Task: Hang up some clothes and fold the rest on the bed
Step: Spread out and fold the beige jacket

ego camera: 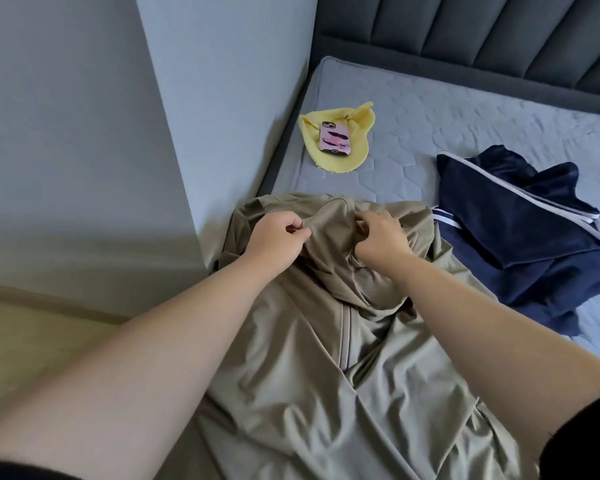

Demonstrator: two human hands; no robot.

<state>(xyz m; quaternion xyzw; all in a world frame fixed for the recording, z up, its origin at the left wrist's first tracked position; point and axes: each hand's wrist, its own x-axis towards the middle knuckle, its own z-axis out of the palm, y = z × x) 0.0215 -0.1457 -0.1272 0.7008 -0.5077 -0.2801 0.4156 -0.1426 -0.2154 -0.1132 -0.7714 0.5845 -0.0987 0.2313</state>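
The khaki jacket runs off the bottom edge. Right of it, the navy garment is cut by the frame. The right hand buries its fingertips in jacket folds.

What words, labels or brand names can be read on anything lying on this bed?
No readable text anywhere.
The phone case: pink with dark smears, no legible letters.
The navy garment: white stripes only, no brand name.
The olive garment: no label or print in view.

Black sleeves: the right sleeve shows a curved hem, the left sleeve only a dark sliver (cut by the frame edge); arms bare down to left hand and right hand
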